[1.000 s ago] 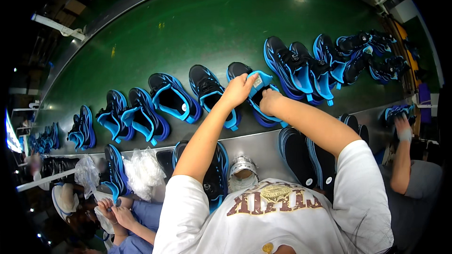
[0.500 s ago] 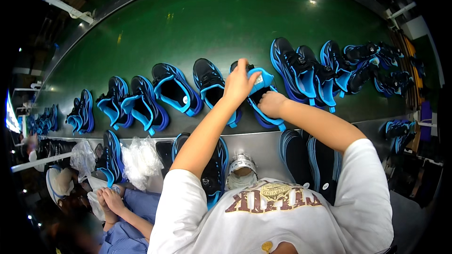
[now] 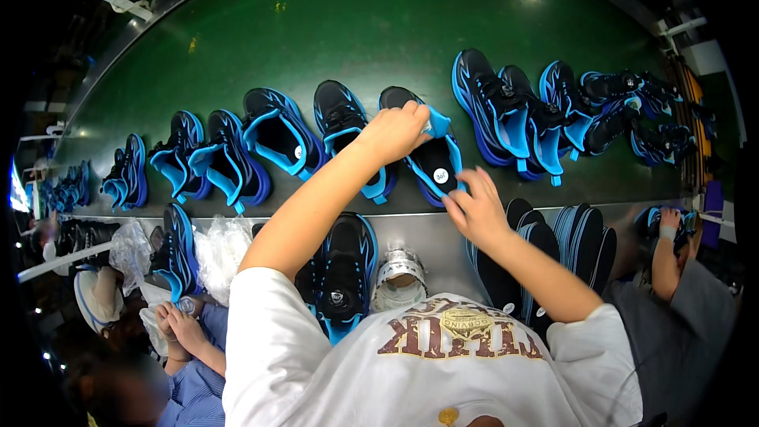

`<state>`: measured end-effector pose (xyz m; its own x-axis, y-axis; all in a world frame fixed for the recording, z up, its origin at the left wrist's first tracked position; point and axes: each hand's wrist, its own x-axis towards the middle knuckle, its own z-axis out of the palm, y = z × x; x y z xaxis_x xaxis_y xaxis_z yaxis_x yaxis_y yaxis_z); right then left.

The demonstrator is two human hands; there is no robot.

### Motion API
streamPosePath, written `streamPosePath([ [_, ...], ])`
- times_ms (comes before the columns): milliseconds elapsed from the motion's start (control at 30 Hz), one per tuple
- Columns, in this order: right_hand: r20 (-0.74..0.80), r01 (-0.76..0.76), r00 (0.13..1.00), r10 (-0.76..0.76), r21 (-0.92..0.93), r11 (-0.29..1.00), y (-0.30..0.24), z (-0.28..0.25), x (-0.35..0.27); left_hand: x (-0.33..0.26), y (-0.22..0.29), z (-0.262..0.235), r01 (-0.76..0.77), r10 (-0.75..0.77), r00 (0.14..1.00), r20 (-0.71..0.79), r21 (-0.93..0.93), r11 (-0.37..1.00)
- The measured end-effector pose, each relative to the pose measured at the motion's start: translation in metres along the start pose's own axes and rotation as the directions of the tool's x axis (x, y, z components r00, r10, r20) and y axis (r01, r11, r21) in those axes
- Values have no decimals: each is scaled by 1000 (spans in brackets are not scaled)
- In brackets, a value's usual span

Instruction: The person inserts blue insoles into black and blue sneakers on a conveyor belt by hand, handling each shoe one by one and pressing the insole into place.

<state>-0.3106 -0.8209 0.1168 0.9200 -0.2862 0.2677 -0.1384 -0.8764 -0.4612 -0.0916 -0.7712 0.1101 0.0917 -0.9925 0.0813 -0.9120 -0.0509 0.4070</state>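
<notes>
A black sneaker with bright blue lining (image 3: pixel 399 98) lies on the green bench in front of me, its toe pointing away. My left hand (image 3: pixel 395 131) is closed on the sneaker's tongue and holds it up and forward, so the shoe's mouth gapes. Inside lies a dark insole (image 3: pixel 432 156) with a round white sticker (image 3: pixel 441 175) near the heel. Just right of the heel collar is my right hand (image 3: pixel 479 207), slightly blurred, its fingers apart and holding nothing. Whether its fingertips touch the collar I cannot tell.
Matching sneakers (image 3: pixel 277 138) line the green surface (image 3: pixel 356 24) on both sides. On the metal ledge nearer me are stacked black insoles (image 3: pixel 581 245), a tape roll (image 3: pixel 399 281), more sneakers (image 3: pixel 348 257) and crumpled plastic (image 3: pixel 224 257). Co-workers sit at left and right.
My right hand has come out of the sneaker's mouth, toward me and right, and its fingers have spread. The insole's sticker now shows. My left hand still grips the tongue.
</notes>
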Motion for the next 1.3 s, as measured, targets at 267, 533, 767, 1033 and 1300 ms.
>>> streamPosePath([
  [267,-68,-288,947,313,248,925,-16,27,-73,-36,38,-1,-157,234,967,-96,497,853],
  [533,-14,-369,925,381,220,903,-9,14,0,25,-6,-2,-95,36,993,114,573,814],
  [767,1,-379,925,381,106,919,-25,-44,-67,4,-11,-32,324,-439,897,-54,-596,735],
  [1033,166,-710,667,726,-153,687,-52,-77,-195,0,48,-74,-40,-614,783,100,-977,-209],
  [1300,112,-663,745,657,25,748,-58,-110,-193,83,100,17,196,-442,845,-300,-596,779],
])
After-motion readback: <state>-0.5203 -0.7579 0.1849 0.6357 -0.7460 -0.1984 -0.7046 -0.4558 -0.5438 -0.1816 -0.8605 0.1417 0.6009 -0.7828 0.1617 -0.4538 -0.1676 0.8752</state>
